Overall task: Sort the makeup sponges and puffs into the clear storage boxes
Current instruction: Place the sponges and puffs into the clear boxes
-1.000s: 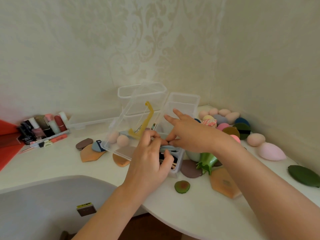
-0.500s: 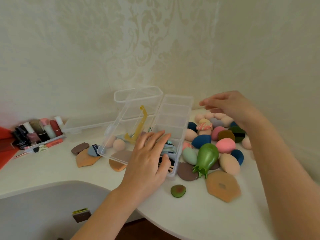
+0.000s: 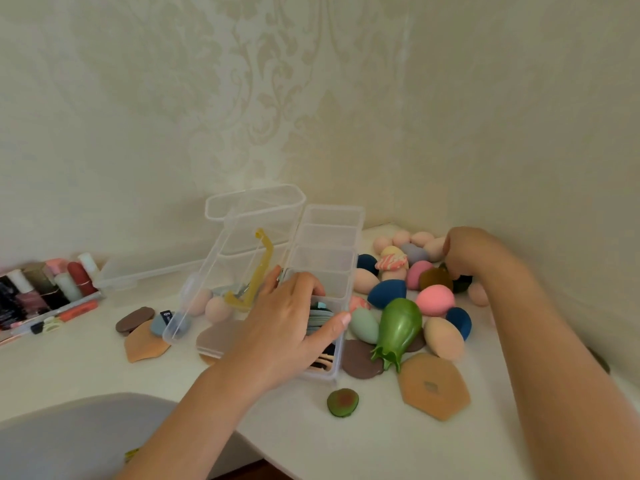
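A clear divided storage box [image 3: 327, 237] stands at the middle of the white table, its near compartment holding flat puffs [image 3: 320, 318]. My left hand [image 3: 291, 323] spans that near end, thumb on the right wall and fingers curled over the left side. Left of it lies a second clear box [image 3: 221, 271] with peach sponges [image 3: 216, 308] and a yellow clip inside. To the right is a pile of egg-shaped sponges [image 3: 434, 299] in pink, blue, peach and mint. At the pile's back, my right hand [image 3: 465, 252] curls its fingers down onto a dark green puff [image 3: 462, 284].
A green eggplant-shaped sponge [image 3: 398, 327], a tan flat puff [image 3: 434, 386], a brown puff [image 3: 360, 360] and a small avocado puff [image 3: 343, 402] lie at the front right. Flat puffs [image 3: 145, 344] and a tray of cosmetics [image 3: 41, 289] sit left. Walls meet behind the pile.
My right hand left the box, swung right over the sponge pile and dropped onto the dark green puff. My left hand shifted from lying flat over the box to spanning its near end.
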A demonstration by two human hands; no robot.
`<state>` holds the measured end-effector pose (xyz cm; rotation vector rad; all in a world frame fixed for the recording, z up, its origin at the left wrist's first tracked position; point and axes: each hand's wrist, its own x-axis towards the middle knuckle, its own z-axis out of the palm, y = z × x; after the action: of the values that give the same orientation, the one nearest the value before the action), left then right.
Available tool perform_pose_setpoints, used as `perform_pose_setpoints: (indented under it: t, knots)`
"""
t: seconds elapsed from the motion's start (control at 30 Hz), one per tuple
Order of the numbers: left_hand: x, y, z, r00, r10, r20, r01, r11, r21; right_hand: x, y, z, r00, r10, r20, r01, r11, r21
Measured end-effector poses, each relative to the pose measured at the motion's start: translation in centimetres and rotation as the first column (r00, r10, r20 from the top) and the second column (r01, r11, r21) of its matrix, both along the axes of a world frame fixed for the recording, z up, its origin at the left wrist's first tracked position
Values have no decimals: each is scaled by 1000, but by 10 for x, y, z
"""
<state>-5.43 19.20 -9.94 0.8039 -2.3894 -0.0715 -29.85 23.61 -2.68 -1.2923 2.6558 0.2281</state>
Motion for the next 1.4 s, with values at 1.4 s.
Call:
perform_pose_setpoints:
  t: [1.4]
  knots:
    - [1, -10, -10, 956, 53, -288, -41, 998, 46, 93, -7, -11, 653, 746, -130, -637, 449, -626]
